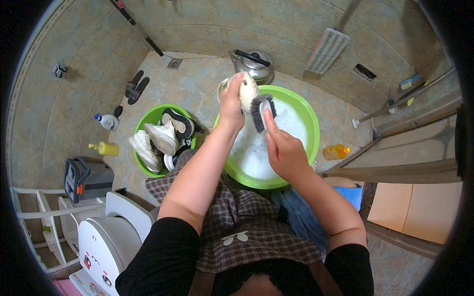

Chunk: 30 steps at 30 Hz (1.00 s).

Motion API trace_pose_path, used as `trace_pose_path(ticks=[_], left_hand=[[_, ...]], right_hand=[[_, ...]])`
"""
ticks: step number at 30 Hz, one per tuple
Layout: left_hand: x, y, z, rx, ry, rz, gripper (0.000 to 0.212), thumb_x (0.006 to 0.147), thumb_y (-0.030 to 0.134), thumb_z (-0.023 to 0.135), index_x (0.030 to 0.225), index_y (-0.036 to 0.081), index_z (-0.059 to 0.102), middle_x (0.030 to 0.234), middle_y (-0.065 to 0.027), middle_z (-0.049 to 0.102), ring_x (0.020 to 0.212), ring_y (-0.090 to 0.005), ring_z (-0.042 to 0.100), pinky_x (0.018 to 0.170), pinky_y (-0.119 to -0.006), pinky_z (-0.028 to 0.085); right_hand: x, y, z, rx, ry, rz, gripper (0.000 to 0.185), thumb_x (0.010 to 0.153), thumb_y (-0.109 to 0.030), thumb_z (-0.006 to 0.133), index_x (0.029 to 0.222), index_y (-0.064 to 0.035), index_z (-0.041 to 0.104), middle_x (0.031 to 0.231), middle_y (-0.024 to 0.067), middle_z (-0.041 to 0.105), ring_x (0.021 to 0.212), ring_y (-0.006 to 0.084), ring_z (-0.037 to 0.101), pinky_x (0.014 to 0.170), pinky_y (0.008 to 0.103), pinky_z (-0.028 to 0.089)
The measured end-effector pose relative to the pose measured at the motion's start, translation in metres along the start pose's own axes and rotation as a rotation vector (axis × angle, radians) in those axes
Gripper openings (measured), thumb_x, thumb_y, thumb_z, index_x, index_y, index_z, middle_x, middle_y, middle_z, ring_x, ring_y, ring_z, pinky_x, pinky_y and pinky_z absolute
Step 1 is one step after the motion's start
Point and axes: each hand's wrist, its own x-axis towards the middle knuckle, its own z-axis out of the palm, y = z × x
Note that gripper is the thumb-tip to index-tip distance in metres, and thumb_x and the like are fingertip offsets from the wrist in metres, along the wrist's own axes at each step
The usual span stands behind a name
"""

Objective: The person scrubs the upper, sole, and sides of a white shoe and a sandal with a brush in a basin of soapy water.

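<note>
My left hand [232,101] grips a cream-white shoe [249,90] over the far rim of a green basin [314,127]. White suds [251,151] cover the water in that basin. In my right hand [287,150] is a scrub brush [263,111] with dark grey bristles and a pale back, held close against the shoe; whether the bristles touch it is hard to tell. My right index finger lies along the brush's back. Part of the shoe is hidden behind my left fingers.
To the left, a smaller green basin [137,127] holds several shoes [163,137]. A metal kettle [255,66] stands behind the large basin. An orange bottle [335,151] is at its right, beside a door frame. Slippers [137,87], a yellow pump bottle [105,148] and a grey bucket [90,179] line the left side.
</note>
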Motion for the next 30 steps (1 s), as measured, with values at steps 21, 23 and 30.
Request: trace_pose_path(ticks=[21, 23, 30], left_hand=[[-0.01, -0.014, -0.006, 0.351, -0.054, -0.115, 0.026, 0.082, 0.021, 0.058, 0.097, -0.001, 0.061, 0.087, -0.0068, 0.064, 0.077, -0.0139, 0.06, 0.069, -0.028, 0.047], [-0.023, -0.019, 0.0, 0.57, -0.111, -0.034, 0.026, 0.08, 0.018, 0.06, 0.097, -0.001, 0.061, 0.086, -0.0064, 0.064, 0.076, -0.0125, 0.059, 0.068, -0.027, 0.047], [-0.043, 0.013, 0.005, 0.879, -0.54, -0.178, 0.025, 0.072, 0.013, 0.065, 0.093, 0.001, 0.063, 0.084, -0.0036, 0.065, 0.075, -0.0112, 0.059, 0.07, -0.026, 0.048]], right_hand=[[-0.005, -0.005, -0.019, 0.048, -0.2, 0.223, 0.051, 0.087, -0.01, 0.046, 0.137, -0.0123, 0.036, 0.063, 0.0224, 0.057, 0.057, 0.037, 0.059, 0.055, 0.046, 0.045], [0.012, -0.005, -0.036, 0.195, -0.167, 0.369, 0.051, 0.087, -0.01, 0.045, 0.137, -0.0132, 0.035, 0.064, 0.0232, 0.057, 0.057, 0.0374, 0.059, 0.056, 0.0455, 0.046], [-0.002, 0.022, -0.051, 0.346, -0.354, 0.319, 0.05, 0.088, -0.012, 0.043, 0.137, -0.0117, 0.035, 0.069, 0.0236, 0.056, 0.063, 0.0253, 0.059, 0.065, 0.0336, 0.046]])
